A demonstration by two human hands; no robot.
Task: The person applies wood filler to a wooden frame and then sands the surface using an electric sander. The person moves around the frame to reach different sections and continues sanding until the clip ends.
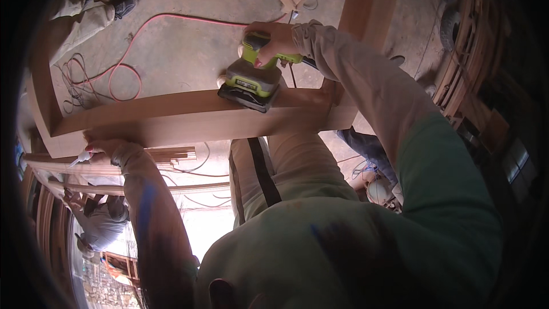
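The sanding seems under way: the right hand (275, 39) is closed around the green sander (250, 80), on the wooden frame (183, 129). The left hand (111, 149) is curled beside it; its hold, and what remains unsanded, I cannot tell.

Sander (251, 83): underside out of my sight, facing the wood.
Right hand (278, 38): some fingers hidden around the grip.
White thing (83, 156): at the left hand (107, 147), too small to name.
Frame (189, 123): one bar cut off above.
Bystander's legs (83, 31): upper body lost in darkness.
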